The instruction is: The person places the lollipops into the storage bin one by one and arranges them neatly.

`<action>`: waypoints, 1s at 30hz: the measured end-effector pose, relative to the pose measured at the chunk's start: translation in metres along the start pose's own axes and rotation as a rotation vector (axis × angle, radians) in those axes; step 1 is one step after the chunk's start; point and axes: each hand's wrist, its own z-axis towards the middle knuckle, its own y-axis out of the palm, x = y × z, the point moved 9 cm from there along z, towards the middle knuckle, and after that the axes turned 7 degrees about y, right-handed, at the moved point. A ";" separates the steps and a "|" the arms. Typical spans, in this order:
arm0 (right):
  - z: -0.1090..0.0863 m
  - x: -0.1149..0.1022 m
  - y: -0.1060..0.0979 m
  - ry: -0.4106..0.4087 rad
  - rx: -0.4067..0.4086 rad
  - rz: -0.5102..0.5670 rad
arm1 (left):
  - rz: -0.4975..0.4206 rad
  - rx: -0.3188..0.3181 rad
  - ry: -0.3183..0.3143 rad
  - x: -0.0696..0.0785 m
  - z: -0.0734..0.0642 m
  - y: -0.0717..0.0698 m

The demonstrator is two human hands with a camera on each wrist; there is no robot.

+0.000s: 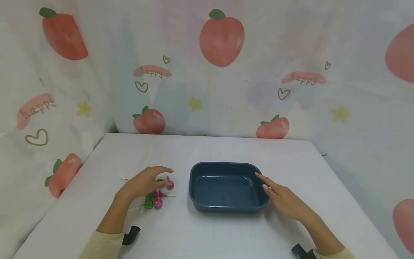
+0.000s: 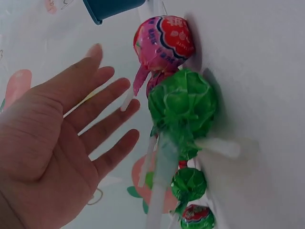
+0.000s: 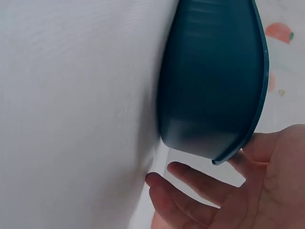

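Several lollipops in pink and green wrappers lie in a loose pile on the white table, left of a dark blue rectangular bin. One pink lollipop (image 1: 170, 185) is at the pile's right edge; a green lollipop (image 2: 183, 102) looms close in the left wrist view. My left hand (image 1: 143, 182) hovers over the pile with spread, relaxed fingers and holds nothing; it hides part of the pile. The bin (image 1: 226, 205) stands upright, and nothing shows inside it. At its right end, my right hand (image 1: 284, 201) touches the rim with extended fingers, also seen beside the bin's wall in the right wrist view.
The white table (image 1: 210, 237) runs back to a fabric backdrop (image 1: 223, 90) printed with peaches, hearts and stars. Another fabric wall stands along the left. A black strap piece (image 1: 130, 235) shows at the left wrist, another (image 1: 302, 251) at the right.
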 end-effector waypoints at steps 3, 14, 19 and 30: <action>0.001 0.003 -0.001 0.009 -0.016 0.019 | -0.024 -0.042 0.024 0.000 0.008 0.005; 0.000 0.011 0.000 0.050 -0.079 0.064 | -0.075 -0.158 0.068 0.003 0.034 0.016; 0.001 0.010 0.000 0.034 -0.086 0.074 | -0.086 -0.162 0.024 -0.004 0.033 0.017; 0.004 0.019 0.006 0.076 -0.095 0.140 | -0.115 -0.137 0.032 -0.014 0.032 0.012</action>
